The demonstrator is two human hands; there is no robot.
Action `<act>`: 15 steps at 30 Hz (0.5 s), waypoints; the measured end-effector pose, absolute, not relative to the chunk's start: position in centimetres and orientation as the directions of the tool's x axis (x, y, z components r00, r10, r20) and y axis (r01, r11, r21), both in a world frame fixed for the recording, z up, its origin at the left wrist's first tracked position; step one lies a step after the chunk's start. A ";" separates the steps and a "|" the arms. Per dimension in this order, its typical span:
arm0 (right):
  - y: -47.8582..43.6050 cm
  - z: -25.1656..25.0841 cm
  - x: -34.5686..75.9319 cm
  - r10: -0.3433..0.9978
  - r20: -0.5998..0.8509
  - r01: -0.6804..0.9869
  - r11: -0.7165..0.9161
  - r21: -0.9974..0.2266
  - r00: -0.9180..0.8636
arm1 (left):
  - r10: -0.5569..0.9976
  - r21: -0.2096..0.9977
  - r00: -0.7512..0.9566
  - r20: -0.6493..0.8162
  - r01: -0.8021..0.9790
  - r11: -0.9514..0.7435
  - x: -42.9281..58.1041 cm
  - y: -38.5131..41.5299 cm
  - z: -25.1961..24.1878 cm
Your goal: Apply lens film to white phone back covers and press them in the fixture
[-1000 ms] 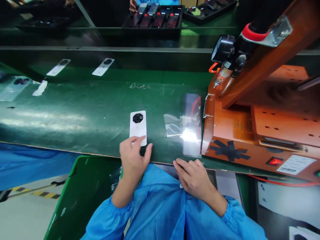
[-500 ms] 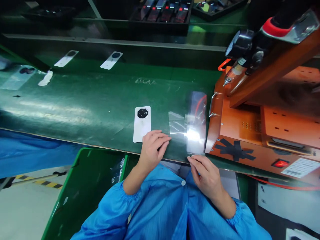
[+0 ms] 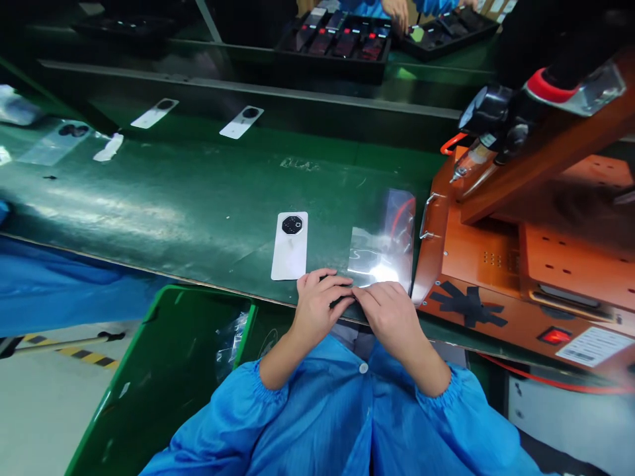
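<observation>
My left hand (image 3: 321, 303) rests at the table's front edge, just below a white phone back cover (image 3: 290, 256) with a dark round camera area. Its thumb and fingertips come close together. My right hand (image 3: 389, 316) is beside it, fingers bent and pressed together, its fingertips meeting those of the left hand. What either hand pinches, if anything, is hidden. Right above the right hand lies clear plastic film (image 3: 370, 250), shiny and flat on the green table; its lower edge runs behind the fingers.
On my right stands an orange machine (image 3: 469, 264) with a gauge (image 3: 485, 109) and a red switch. More white covers (image 3: 241, 123) lie at the back left. A green bin (image 3: 163, 370) is below the edge. Across the table, another person's hand (image 3: 397, 12) is by black trays (image 3: 342, 59).
My right hand has moved left and up from the film's lower corner to meet my left hand. The small film piece now overlaps the larger one more. The view has shifted slightly.
</observation>
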State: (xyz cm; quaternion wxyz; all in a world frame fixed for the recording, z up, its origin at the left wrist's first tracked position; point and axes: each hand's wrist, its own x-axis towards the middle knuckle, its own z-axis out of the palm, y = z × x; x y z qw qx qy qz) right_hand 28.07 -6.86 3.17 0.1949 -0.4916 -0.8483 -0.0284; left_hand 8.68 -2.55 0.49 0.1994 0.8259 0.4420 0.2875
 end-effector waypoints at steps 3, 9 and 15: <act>-7.1 3.3 28.2 0.787 0.386 0.837 0.543 -0.065 -0.481 | 0.859 0.609 0.407 0.309 0.609 -0.508 9.0 -2.6 0.4; -7.4 5.2 28.0 0.706 0.377 0.791 0.594 0.146 -0.600 | 0.827 0.578 0.451 0.334 0.596 -0.558 9.0 -2.6 0.2; -6.8 6.5 27.3 0.704 0.260 0.750 0.610 0.255 -0.661 | 0.826 0.535 0.471 0.310 0.632 -0.562 9.3 -2.7 -0.1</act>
